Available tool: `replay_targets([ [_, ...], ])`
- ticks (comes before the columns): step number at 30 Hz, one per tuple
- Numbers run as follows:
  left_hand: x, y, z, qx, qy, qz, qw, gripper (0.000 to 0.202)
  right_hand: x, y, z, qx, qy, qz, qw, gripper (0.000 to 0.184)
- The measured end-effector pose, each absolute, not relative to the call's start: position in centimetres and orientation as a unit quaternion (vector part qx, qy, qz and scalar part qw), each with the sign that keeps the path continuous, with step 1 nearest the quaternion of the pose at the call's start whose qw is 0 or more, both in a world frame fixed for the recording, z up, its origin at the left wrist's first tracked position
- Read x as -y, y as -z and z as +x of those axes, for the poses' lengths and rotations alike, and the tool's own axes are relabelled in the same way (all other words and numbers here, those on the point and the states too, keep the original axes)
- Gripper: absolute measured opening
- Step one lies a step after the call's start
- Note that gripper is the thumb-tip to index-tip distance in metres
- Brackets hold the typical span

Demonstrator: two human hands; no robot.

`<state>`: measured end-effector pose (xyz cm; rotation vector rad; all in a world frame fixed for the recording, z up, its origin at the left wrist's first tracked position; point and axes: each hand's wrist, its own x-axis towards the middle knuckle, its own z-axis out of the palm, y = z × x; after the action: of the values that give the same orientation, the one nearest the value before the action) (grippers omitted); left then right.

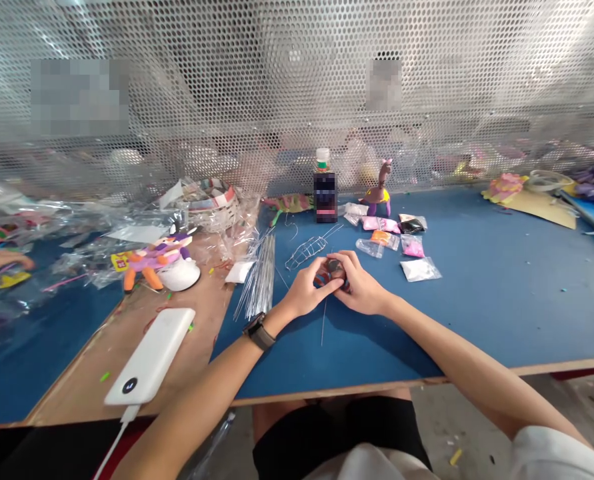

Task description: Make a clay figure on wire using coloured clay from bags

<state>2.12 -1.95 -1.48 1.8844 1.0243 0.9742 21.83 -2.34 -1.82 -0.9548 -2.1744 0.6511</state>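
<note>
My left hand (304, 290) and my right hand (365, 287) meet above the blue tabletop, fingers curled round a small dark grey clay-like lump (335, 266). Reddish and bluish bits show at its sides, but the fingers hide most of it. A thin wire (323, 327) lies on the table just below my hands. Beyond them rests a wire frame (307, 252) bent into a long cage shape. To the left is a bundle of straight metal wires (259, 280). Small bags of pink (381, 224), orange (383, 237), black (413, 224) and white clay (421, 269) lie to the right.
A bottle (323, 160) and a brown and purple animal figure (379, 193) stand at the back, before a perforated metal screen (297, 87). On the left are a white power bank (151, 357), a colourful figure (159, 257), a basket (211, 203) and another person's hand (1, 261).
</note>
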Motion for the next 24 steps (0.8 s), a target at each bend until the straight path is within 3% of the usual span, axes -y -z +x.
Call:
replay_targets([
  [4, 1.9, 1.2, 2.0, -0.426, -0.376, 0.747, 0.344, 0.036, 2.4, 0.8, 22.1, 0.826, -0.260, -0.419, 0.275, 0.071],
  [8, 1.9, 1.2, 1.9, -0.447, -0.364, 0.755, 0.314, 0.042, 2.0, 0.1, 22.5, 0.820, -0.241, -0.447, 0.264, 0.072],
  [17, 2.6, 1.2, 2.8, -0.450, -0.342, 0.716, 0.410, 0.053, 1.8, 0.7, 22.3, 0.819, -0.279, -0.426, 0.265, 0.056],
  [21, 3.0, 0.8, 3.1, -0.438, -0.302, 0.726, 0.437, 0.061, 1.8, 0.3, 22.8, 0.824, -0.307, -0.387, 0.276, 0.061],
  [24, 2.8, 0.5, 3.1, -0.432, -0.325, 0.745, 0.391, 0.053, 1.7, -0.3, 23.4, 0.840, -0.340, -0.333, 0.262, 0.075],
])
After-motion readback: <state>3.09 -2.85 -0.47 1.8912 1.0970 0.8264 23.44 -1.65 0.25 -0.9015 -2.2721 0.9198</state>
